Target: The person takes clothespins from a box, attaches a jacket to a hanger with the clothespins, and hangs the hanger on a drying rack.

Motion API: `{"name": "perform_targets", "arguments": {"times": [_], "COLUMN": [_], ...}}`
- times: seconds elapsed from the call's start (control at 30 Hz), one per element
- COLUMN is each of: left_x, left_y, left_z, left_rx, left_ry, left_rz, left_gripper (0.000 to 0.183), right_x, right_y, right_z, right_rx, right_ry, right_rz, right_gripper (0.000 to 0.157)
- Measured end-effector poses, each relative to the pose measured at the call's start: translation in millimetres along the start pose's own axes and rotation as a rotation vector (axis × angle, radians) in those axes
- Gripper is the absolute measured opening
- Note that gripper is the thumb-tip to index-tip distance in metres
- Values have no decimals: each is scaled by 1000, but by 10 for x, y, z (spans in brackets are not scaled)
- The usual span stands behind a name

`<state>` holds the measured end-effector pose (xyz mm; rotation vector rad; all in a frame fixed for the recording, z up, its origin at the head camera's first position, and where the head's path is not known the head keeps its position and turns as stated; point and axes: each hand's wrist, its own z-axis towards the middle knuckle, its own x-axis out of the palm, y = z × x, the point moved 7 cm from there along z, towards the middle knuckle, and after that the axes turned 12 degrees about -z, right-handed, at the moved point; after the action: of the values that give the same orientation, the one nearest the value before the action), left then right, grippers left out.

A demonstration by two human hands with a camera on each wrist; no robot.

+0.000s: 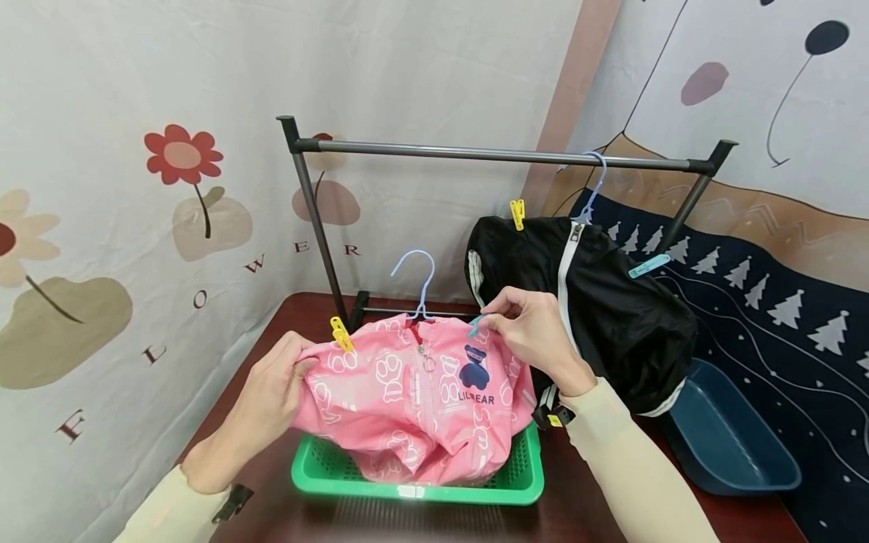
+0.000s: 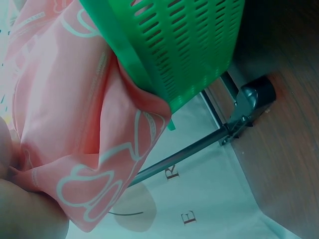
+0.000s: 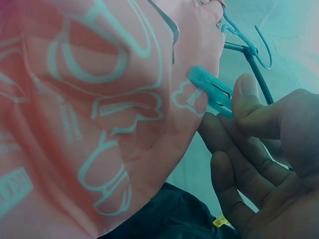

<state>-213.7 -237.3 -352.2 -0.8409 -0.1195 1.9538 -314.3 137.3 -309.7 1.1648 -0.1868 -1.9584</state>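
Note:
A pink children's jacket [image 1: 380, 400] with white outlines and a dark bear print hangs on a light blue hanger [image 1: 430, 285], its lower part inside a green basket [image 1: 414, 494]. My left hand [image 1: 268, 388] pinches the jacket's fabric at the left shoulder or sleeve. At the other shoulder, my right hand [image 1: 532, 332] pinches a teal clothespin [image 3: 212, 89] between thumb and fingers; in the right wrist view its jaws bite the jacket's edge. A yellow clothespin [image 1: 342, 334] clips the left shoulder. The hanger's hook stands free of the rail.
Behind stands a clothes rack with a grey rail [image 1: 441, 152]. From it hangs a black jacket [image 1: 611, 302] on a blue hanger [image 1: 597, 181], bearing a yellow clothespin [image 1: 518, 214] and a teal clothespin [image 1: 649, 265]. A dark blue tub [image 1: 733, 430] sits at the right.

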Motion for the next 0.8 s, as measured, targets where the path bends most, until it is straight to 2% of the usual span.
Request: {"name": "perform_targets", "arguments": {"times": [0.07, 0.27, 0.33, 0.5, 0.8], "left_x": [2, 13, 14, 15, 24], "left_y": [-5, -5, -6, -5, 6], "left_z": [1, -6, -11, -26, -22], "left_rx": [2, -15, -12, 9, 0], "left_ry": [1, 9, 6, -1, 4], "left_rz": [-1, 6, 9, 6, 8], "left_gripper": [14, 34, 33, 14, 16], "right_x": [10, 53, 69, 97, 115], "right_y": [3, 9, -1, -23, -64], "right_z": [4, -6, -12, -34, -52], "right_rx": [3, 22, 30, 41, 40], "right_ry": [16, 74, 92, 125, 139], "right_rz": [-7, -29, -39, -57, -59], "right_gripper": [12, 11, 13, 19, 25]}}
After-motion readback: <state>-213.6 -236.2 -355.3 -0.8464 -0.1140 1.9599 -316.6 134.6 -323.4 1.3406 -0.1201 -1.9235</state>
